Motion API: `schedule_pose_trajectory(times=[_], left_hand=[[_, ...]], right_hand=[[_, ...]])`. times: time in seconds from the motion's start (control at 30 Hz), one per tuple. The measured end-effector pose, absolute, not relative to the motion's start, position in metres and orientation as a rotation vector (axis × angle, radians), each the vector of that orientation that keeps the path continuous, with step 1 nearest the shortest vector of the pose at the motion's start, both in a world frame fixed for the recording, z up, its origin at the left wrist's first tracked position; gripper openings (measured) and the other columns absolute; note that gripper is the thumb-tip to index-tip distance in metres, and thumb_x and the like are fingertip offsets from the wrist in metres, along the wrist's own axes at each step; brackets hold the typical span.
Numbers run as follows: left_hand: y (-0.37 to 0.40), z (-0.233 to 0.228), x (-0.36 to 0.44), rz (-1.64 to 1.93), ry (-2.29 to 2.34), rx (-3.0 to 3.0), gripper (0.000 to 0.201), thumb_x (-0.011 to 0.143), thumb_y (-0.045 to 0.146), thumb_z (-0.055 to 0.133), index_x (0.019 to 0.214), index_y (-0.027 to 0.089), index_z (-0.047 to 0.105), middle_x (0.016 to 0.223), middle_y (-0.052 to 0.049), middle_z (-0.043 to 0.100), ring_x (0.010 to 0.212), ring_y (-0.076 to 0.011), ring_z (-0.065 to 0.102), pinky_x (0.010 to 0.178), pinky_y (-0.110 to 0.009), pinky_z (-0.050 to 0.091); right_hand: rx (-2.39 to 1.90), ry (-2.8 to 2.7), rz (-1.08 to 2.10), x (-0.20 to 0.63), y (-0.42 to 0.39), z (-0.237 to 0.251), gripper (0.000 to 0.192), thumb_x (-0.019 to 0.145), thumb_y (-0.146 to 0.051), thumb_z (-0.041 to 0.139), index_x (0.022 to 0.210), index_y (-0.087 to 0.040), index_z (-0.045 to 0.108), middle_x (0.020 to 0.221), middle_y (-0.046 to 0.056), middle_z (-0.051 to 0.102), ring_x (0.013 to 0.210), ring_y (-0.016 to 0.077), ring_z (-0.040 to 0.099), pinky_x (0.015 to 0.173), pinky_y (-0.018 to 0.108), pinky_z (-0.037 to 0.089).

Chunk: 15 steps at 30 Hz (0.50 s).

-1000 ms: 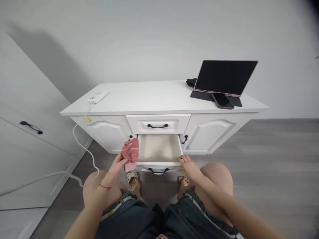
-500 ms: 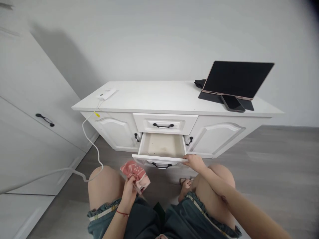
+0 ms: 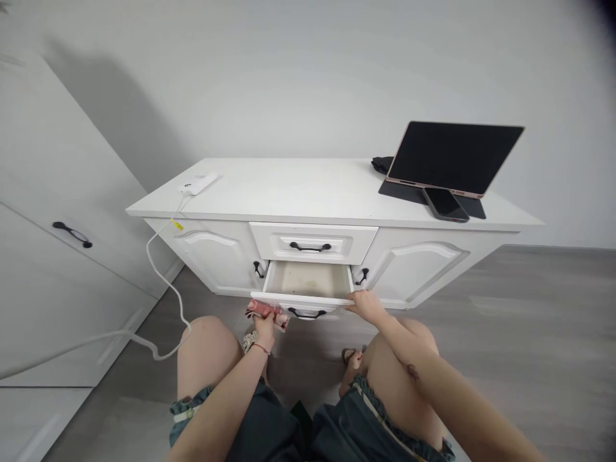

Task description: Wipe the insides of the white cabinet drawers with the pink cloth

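Note:
In the head view a white drawer [image 3: 269, 297] stands pulled out of the cabinet, its pale inside holding only a few small marks. My right hand [image 3: 366, 306] is closed over the top edge of the drawer front at its right end. A crumpled pink-and-red patterned cloth [image 3: 260, 309] is gripped in my left hand [image 3: 264, 328], low at the left part of the drawer front. Whether the cloth touches the front, I cannot tell. Between the two hands is the drawer's black handle [image 3: 307, 314].
On the white cabinet top [image 3: 289, 186] stand a dark-screened tablet [image 3: 455, 157], a phone [image 3: 445, 204], a black item [image 3: 382, 164] and a white power strip [image 3: 198, 183]. Its cable [image 3: 168, 282] hangs down past my left knee. A white wardrobe [image 3: 52, 289] borders the left.
My left hand has moved forward and slightly right with the cloth, up to the drawer front. The drawer is pushed in slightly, with my right hand still on its edge.

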<state>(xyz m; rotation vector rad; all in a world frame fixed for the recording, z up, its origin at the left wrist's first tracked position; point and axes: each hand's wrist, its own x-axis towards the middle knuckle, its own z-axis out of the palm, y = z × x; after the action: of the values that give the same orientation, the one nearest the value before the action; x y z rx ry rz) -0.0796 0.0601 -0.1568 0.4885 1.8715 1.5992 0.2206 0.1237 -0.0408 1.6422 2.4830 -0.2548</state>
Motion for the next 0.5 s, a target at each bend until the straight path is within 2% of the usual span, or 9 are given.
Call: schedule_pose_trajectory(times=[0.17,0.33,0.5], left_hand=[[0.059,-0.153,-0.069,1.612,1.831,0.584,0.032,0.063,0.009,0.06,0.088,0.021,0.044,0.085,0.001,0.059,0.081,-0.0155,0.06,0.083,-0.032,0.045],[0.056,-0.141,-0.056,1.608,1.868,0.891,0.031,0.065,0.013,0.061,0.091,0.021,0.047,0.089,-0.002,0.058,0.089,-0.0193,0.058,0.089,-0.034,0.042],[0.055,-0.132,-0.038,1.569,1.809,1.019,0.031,0.065,0.016,0.064,0.092,0.021,0.05,0.091,-0.003,0.058,0.092,-0.0202,0.057,0.091,-0.035,0.04]], right_hand=[[1.73,2.471,-0.32,0.221,0.12,-0.041,0.024,0.085,-0.037,0.057,0.095,-0.019,0.07,0.094,0.012,0.071,0.092,0.0243,0.065,0.079,0.03,0.045],[1.83,2.462,-0.491,0.228,0.122,-0.041,0.036,0.09,-0.044,0.048,0.111,-0.021,0.065,0.101,0.01,0.07,0.097,0.0216,0.063,0.081,0.026,0.044],[2.025,2.332,-0.604,0.229,0.123,-0.043,0.038,0.096,-0.039,0.033,0.102,-0.021,0.066,0.108,0.008,0.065,0.097,0.019,0.063,0.079,0.025,0.042]])
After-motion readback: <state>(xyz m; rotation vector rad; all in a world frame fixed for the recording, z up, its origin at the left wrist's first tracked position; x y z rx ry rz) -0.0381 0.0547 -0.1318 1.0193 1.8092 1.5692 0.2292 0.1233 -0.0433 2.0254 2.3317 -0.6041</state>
